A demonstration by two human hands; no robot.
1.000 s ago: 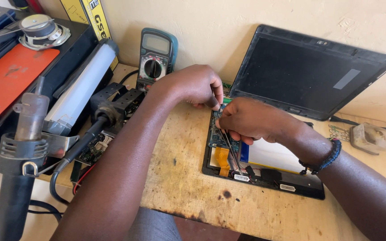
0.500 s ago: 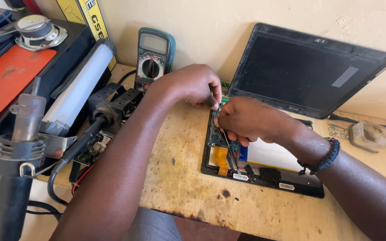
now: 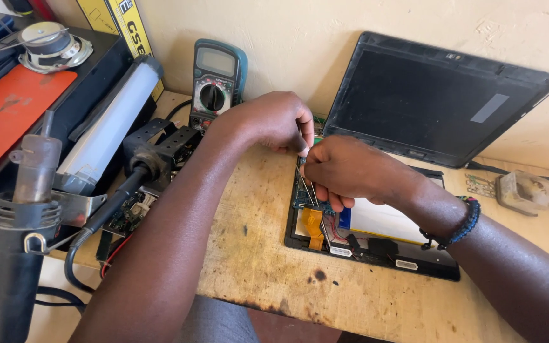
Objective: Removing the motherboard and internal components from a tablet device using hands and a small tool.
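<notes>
Tablet (image 3: 376, 238) lies opened beneath both hands, tweezers (image 3: 309, 187) pinched.

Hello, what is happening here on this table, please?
A person works with both bare hands over an opened tablet lying on a worn wooden table. The right hand holds thin metal tweezers down onto the circuit board; the left hand is close beside it. The removed back cover leans on the wall, a multimeter stands behind.

Electronics repair workshop: multimeter (image 3: 214, 86), soldering iron (image 3: 112, 203), opened tablet (image 3: 376, 232).
</notes>
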